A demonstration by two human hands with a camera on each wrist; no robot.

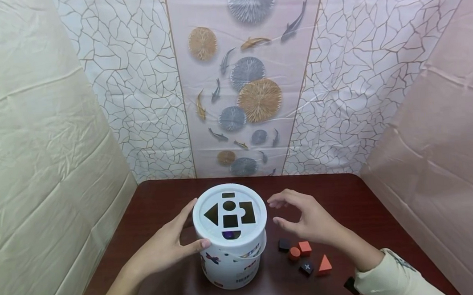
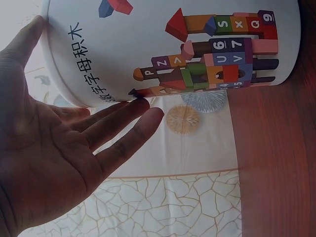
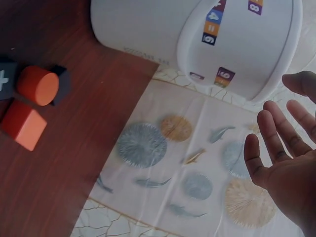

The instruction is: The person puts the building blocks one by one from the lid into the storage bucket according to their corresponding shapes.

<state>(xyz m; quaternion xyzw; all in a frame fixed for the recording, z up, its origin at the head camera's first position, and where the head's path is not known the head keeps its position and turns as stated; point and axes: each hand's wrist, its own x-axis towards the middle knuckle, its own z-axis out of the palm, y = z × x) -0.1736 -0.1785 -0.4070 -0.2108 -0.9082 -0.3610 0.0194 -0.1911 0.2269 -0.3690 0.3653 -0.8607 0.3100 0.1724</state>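
A white bucket (image 1: pixel 231 268) stands upright on the table, its lid (image 1: pixel 202 229) pierced with cut-out shapes: a triangle, a circle and several others. Something purple shows through the half-round hole at the front. My left hand (image 1: pixel 161 247) rests against the lid's left side, thumb at the front rim and fingers further back. In the left wrist view those fingers are extended along the printed bucket wall (image 2: pixel 113 54), the palm apart from it. Just right of the lid, my right hand (image 1: pixel 310 217) hovers with loosely bent fingers and holds nothing.
Right of the bucket lie several small blocks: an orange triangle (image 1: pixel 324 265), an orange cube (image 1: pixel 304 248), an orange cylinder (image 1: pixel 294 253), a black block (image 1: pixel 283 245) and a black block with a plus sign (image 1: pixel 306 268). A white handle (image 3: pixel 183 49) hangs at the bucket's side. Fabric walls surround the table.
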